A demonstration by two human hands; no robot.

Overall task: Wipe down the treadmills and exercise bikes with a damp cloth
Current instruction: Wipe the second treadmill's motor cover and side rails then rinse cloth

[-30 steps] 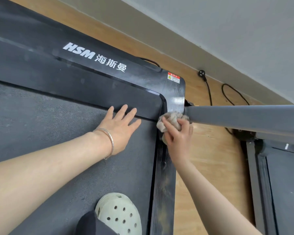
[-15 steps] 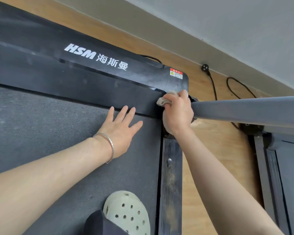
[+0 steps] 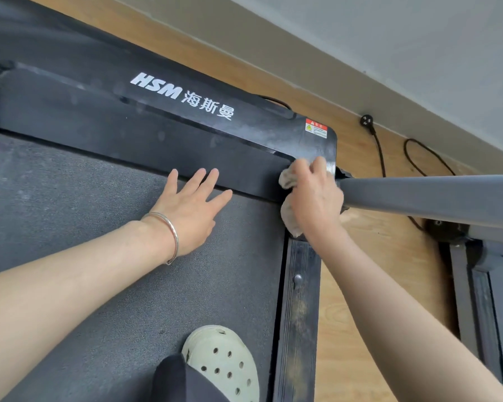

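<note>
A black treadmill lies below me, its motor cover [image 3: 145, 123] printed with white HSM lettering. My left hand [image 3: 190, 206] rests flat, fingers straight, on the grey running belt [image 3: 70, 216] just below the cover. My right hand [image 3: 314, 198] grips a crumpled beige cloth [image 3: 288, 217] and presses it on the cover's right front corner, where a grey upright [image 3: 436, 198] joins the frame. Most of the cloth is hidden under that hand.
A dusty black side rail [image 3: 298, 309] runs along the belt's right edge. My foot in a pale clog [image 3: 224, 364] stands on the belt. A second treadmill's frame [image 3: 476, 285] sits at the right. A black cable and plug [image 3: 368, 121] lie on the wooden floor by the wall.
My right hand moved the cloth up from the top of the side rail onto the cover's corner. The left hand stayed flat on the belt.
</note>
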